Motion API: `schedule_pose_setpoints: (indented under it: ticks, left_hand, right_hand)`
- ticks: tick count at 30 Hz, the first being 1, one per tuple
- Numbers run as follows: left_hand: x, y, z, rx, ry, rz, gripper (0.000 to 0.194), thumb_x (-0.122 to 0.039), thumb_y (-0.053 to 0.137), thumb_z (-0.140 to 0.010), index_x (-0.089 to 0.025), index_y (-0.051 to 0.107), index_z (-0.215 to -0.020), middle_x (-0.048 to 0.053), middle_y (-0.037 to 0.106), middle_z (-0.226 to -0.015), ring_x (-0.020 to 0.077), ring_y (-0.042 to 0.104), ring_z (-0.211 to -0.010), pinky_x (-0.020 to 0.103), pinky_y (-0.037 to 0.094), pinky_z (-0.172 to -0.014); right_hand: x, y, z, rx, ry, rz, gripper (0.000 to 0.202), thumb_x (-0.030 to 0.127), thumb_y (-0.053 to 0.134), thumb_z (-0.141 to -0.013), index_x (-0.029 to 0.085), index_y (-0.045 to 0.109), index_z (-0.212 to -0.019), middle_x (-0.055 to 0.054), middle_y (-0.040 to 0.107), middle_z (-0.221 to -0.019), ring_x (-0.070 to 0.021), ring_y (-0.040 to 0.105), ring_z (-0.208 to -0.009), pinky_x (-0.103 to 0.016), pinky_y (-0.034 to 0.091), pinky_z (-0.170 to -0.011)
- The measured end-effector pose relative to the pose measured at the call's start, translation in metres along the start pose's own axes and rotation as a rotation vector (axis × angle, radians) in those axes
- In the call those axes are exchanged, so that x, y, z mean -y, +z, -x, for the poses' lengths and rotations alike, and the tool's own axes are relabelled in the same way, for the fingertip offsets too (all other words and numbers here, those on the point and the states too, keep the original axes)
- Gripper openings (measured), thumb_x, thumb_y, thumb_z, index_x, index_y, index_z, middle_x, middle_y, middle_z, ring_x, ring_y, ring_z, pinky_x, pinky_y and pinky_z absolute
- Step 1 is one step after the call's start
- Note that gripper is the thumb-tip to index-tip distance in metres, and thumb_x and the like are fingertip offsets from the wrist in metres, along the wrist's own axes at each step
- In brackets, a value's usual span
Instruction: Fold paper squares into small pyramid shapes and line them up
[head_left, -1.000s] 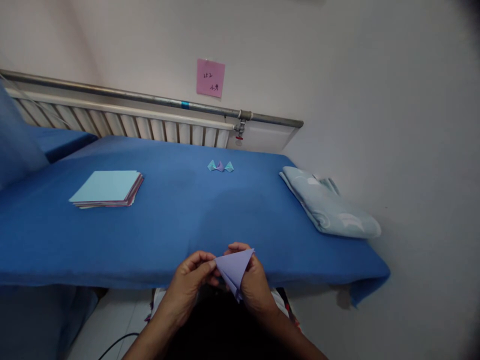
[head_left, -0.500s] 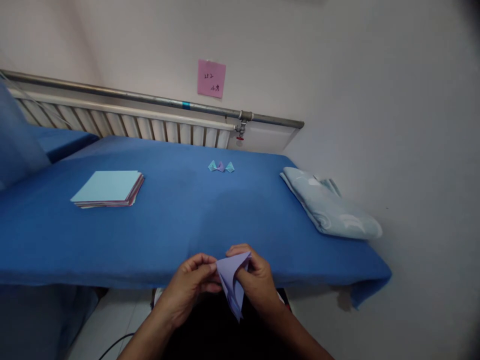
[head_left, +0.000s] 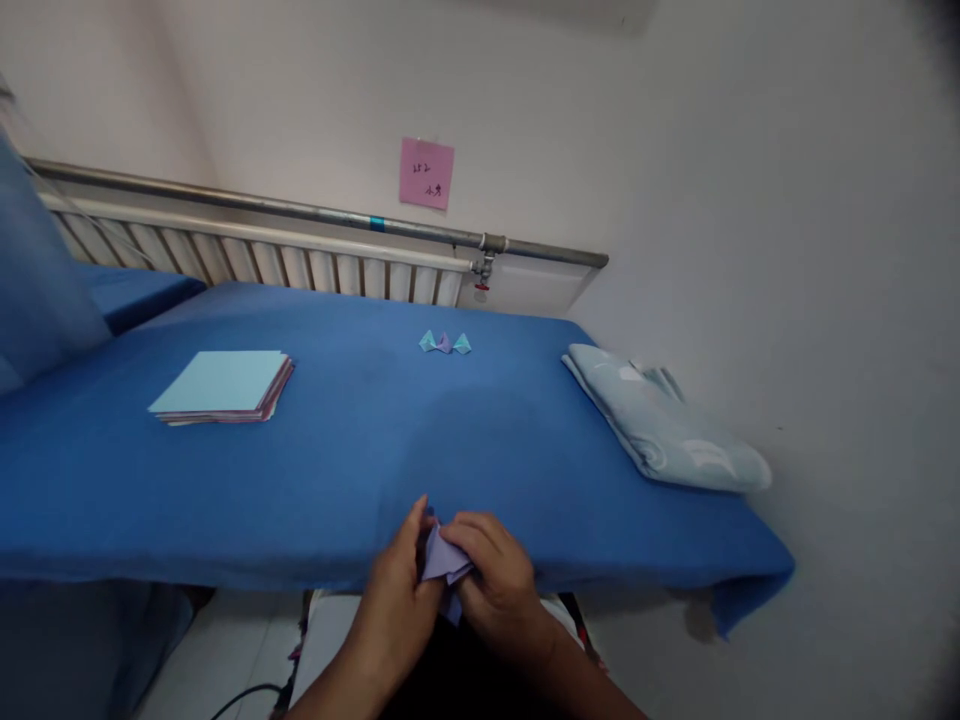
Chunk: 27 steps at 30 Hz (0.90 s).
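Note:
A folded sheet of purple paper (head_left: 444, 556) is held between my two hands at the near edge of the blue-covered table (head_left: 337, 480). My left hand (head_left: 405, 580) grips its left side, the index finger pointing up. Closed over the right side is my right hand (head_left: 495, 575), its fingers bent across the top of the folds. Much of the paper is hidden by the fingers. Farther back lies a row of small folded paper pieces (head_left: 445, 343), a purple one between two light-blue ones.
A stack of coloured paper (head_left: 221, 382) lies at the left, light blue on top. To the right is a folded pale-blue blanket (head_left: 664, 420). Behind the table run a radiator (head_left: 322, 265) and a metal pipe (head_left: 262, 205). A pink note (head_left: 426, 174) is on the wall.
My hands have come closer together around the purple paper, which now shows less and is turned differently. The view has tilted up slightly.

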<state>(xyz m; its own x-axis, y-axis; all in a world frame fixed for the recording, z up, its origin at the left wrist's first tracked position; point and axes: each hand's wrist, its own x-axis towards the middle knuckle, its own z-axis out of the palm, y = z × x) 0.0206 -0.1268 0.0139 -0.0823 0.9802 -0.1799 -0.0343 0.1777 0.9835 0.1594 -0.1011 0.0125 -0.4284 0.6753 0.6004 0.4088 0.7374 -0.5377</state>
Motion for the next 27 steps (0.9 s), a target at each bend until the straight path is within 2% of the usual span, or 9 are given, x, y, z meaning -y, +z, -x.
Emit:
schedule_pose_setpoints:
  ticks: [4,8,13,15,20,23,27]
  left_hand:
    - [0.005,0.0,-0.003,-0.06,0.116,-0.158,0.066,-0.001,0.051,-0.065,-0.014,0.05,-0.129,0.014,0.064,-0.118,0.0261,0.059,-0.111,0.044,0.036,-0.103]
    - [0.012,-0.002,-0.006,-0.118,0.216,-0.233,0.058,0.001,0.05,-0.062,-0.016,0.059,-0.117,0.014,0.064,-0.118,0.0274,0.058,-0.112,0.045,0.037,-0.102]
    - [0.015,-0.005,-0.008,-0.141,0.336,-0.303,0.042,-0.003,0.045,-0.068,-0.019,0.061,-0.103,0.01,0.065,-0.109,0.0241,0.06,-0.103,0.045,0.043,-0.093]
    - [0.012,-0.006,-0.008,-0.104,0.333,-0.292,0.037,-0.004,0.044,-0.069,-0.021,0.061,-0.096,0.008,0.064,-0.108,0.0232,0.06,-0.102,0.044,0.044,-0.092]
    - [0.005,-0.008,-0.006,0.005,0.212,-0.206,0.034,-0.002,0.044,-0.066,-0.021,0.061,-0.088,0.007,0.061,-0.111,0.0219,0.06,-0.101,0.041,0.045,-0.089]
    - [0.005,-0.009,-0.007,0.026,0.187,-0.176,0.03,-0.004,0.046,-0.068,-0.021,0.061,-0.087,0.007,0.061,-0.111,0.0211,0.06,-0.1,0.038,0.045,-0.088]
    - [0.004,-0.012,-0.009,0.042,0.157,-0.145,0.031,-0.005,0.046,-0.066,-0.022,0.063,-0.086,0.005,0.061,-0.11,0.0206,0.059,-0.1,0.037,0.044,-0.089]
  right_hand:
    - [-0.001,0.001,0.001,-0.001,0.006,0.028,0.045,0.002,0.045,-0.073,0.021,0.057,-0.111,-0.009,0.063,-0.098,-0.021,0.06,-0.09,-0.034,0.051,-0.077]
    - [-0.004,0.003,0.002,0.003,0.026,0.013,0.045,0.001,0.043,-0.074,0.022,0.058,-0.111,-0.008,0.062,-0.097,-0.0189,0.061,-0.086,-0.03,0.052,-0.074]
    - [-0.004,0.003,0.001,-0.064,0.073,-0.088,0.036,0.003,0.044,-0.08,0.023,0.058,-0.106,-0.005,0.062,-0.091,-0.0165,0.061,-0.084,-0.028,0.052,-0.073]
    - [-0.005,0.003,0.001,-0.056,0.074,-0.095,0.034,0.004,0.045,-0.081,0.023,0.059,-0.105,-0.005,0.061,-0.091,-0.0163,0.061,-0.083,-0.028,0.052,-0.073]
    - [-0.009,0.005,0.005,-0.076,0.035,-0.118,0.038,0.003,0.047,-0.078,0.025,0.061,-0.106,-0.006,0.058,-0.1,-0.0172,0.061,-0.089,-0.029,0.052,-0.075]
    - [-0.009,0.005,0.006,-0.069,0.021,-0.168,0.042,0.001,0.045,-0.079,0.026,0.06,-0.109,-0.007,0.055,-0.11,-0.0164,0.061,-0.094,-0.029,0.052,-0.079]
    - [-0.007,0.004,0.006,-0.037,0.029,-0.194,0.039,0.001,0.044,-0.079,0.026,0.061,-0.105,-0.007,0.053,-0.115,-0.0142,0.062,-0.088,-0.029,0.052,-0.077]
